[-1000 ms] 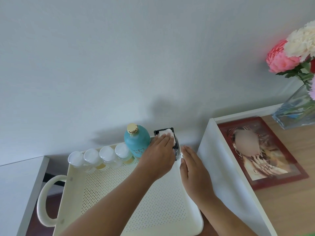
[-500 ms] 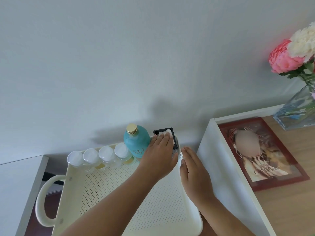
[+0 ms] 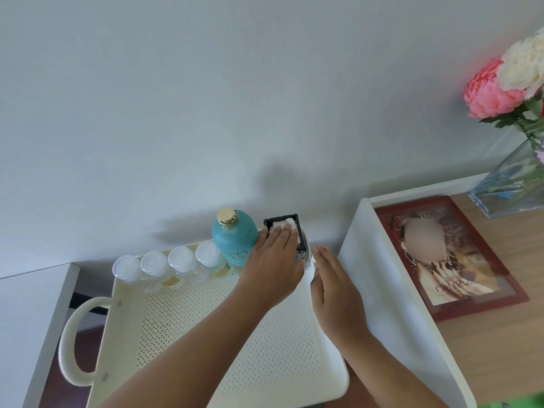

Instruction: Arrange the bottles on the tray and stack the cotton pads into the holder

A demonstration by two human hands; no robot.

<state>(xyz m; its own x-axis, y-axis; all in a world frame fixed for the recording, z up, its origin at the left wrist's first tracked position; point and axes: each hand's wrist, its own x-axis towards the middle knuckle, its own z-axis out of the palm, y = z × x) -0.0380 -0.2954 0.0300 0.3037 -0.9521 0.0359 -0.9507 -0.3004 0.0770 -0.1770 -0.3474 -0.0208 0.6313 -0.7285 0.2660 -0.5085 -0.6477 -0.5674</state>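
Observation:
A cream perforated tray [image 3: 182, 325] with a loop handle holds several small clear bottles with white caps [image 3: 182, 259] in a row along its far edge. Beside them stands a teal bottle with a gold cap [image 3: 234, 235]. At the tray's far right corner is a black-framed holder [image 3: 298, 231] with white cotton pads [image 3: 287, 223] showing at its top. My left hand [image 3: 272, 263] lies over the holder, its fingertips pressing on the pads. My right hand [image 3: 332, 282] rests flat with straight fingers against the holder's right side, holding nothing.
A white panel [image 3: 379, 278] rises right of the tray. Beyond it a wooden top carries a red-framed picture [image 3: 453, 257] and a glass vase [image 3: 512, 184] with pink and white flowers. A white surface [image 3: 26, 304] lies left; the wall is close behind.
My left fingers have shifted slightly forward over the pads in the holder. My right hand stays beside the holder. The bottles and tray have not moved.

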